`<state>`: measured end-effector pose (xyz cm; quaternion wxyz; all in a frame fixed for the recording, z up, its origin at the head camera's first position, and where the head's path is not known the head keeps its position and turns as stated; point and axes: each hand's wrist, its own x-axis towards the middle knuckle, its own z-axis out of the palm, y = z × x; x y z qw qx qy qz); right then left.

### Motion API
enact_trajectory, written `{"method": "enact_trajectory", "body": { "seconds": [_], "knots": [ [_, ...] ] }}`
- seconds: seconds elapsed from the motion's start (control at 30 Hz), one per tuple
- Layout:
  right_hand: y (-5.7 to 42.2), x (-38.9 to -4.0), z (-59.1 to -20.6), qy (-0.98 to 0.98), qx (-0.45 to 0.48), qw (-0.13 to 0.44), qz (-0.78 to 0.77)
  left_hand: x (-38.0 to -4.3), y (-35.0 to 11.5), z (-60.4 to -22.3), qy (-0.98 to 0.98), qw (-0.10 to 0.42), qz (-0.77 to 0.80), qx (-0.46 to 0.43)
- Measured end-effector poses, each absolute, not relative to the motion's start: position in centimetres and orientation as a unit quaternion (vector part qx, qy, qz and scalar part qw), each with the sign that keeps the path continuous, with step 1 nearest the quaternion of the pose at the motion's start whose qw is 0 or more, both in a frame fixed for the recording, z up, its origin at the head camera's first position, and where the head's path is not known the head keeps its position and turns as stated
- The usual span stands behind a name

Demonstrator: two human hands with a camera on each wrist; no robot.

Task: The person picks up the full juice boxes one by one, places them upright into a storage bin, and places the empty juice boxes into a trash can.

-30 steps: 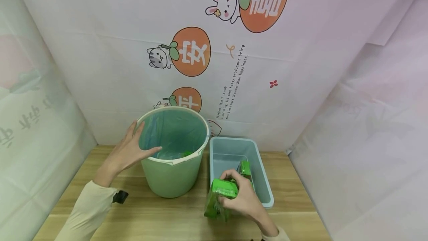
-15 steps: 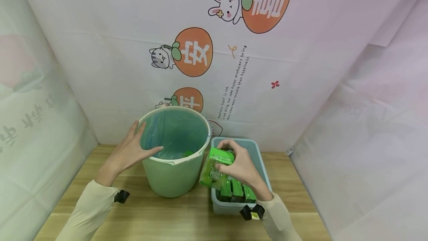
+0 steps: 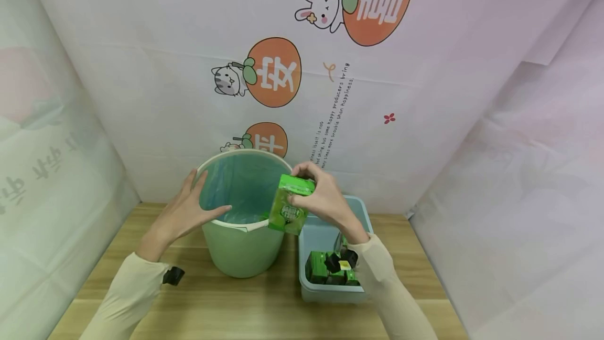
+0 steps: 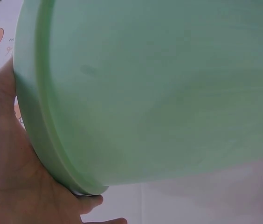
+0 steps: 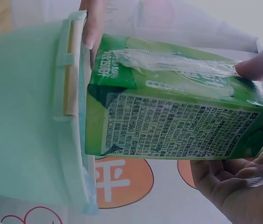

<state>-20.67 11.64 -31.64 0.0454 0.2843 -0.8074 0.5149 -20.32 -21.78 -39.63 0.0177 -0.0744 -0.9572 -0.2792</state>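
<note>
My right hand [image 3: 325, 201] grips a green drink carton [image 3: 289, 214] between thumb and fingers, tilted at the right rim of the pale green trash can [image 3: 240, 253]. In the right wrist view, the carton's printed side [image 5: 169, 126] faces the camera and its far end is right at the rim. A thin bluish plastic bag [image 3: 228, 188] lines the can. With fingers spread and nearly straight, my left hand [image 3: 179, 216] rests against the can's left rim, thumb reaching over the opening. From the left wrist, the can's outer wall [image 4: 159, 93] fills most of the view.
Right of the can stands a light blue plastic tub [image 3: 325, 294] with several green cartons [image 3: 318, 267] in it, partly covered by my right sleeve. Both sit on a wood-grain tabletop [image 3: 226, 308]. Printed white cloth [image 3: 155, 98] hangs behind and at the sides.
My right hand has carried the carton up and leftward from the tub's front left edge to the trash can's rim. The left hand keeps its place.
</note>
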Motion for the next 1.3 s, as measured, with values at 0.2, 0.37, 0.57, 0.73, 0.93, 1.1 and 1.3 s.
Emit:
{"method": "enact_trajectory", "body": {
  "seconds": [0.2,0.37,0.57,0.73,0.93,1.1,1.3],
  "knots": [
    [9.8,-22.3,-30.4,-0.817,0.29,0.037,0.497,-20.4,-21.7,-39.5,-0.957,0.018,-0.28,-0.072],
    [8.6,-23.2,-29.7,-0.821,0.29,0.034,0.49,-20.5,-21.6,-39.4,-0.957,0.019,-0.28,-0.072],
    [7.3,-24.9,-29.9,-0.822,0.294,0.019,0.487,-20.5,-21.6,-39.1,-0.957,0.018,-0.28,-0.071],
    [6.6,-26.1,-30.5,-0.825,0.291,0.015,0.484,-20.5,-21.5,-39.1,-0.956,0.017,-0.283,-0.074],
    [5.9,-27.2,-31.3,-0.819,0.306,-0.005,0.485,-20.3,-21.3,-39.2,-0.957,0.015,-0.281,-0.072],
    [5.8,-27.2,-31.8,-0.823,0.324,-0.037,0.464,-20.2,-21.3,-39.3,-0.957,0.016,-0.28,-0.073],
    [5.7,-27.0,-31.8,-0.824,0.326,-0.034,0.463,-20.2,-21.5,-39.2,-0.958,0.013,-0.279,-0.071]
  ]
}}
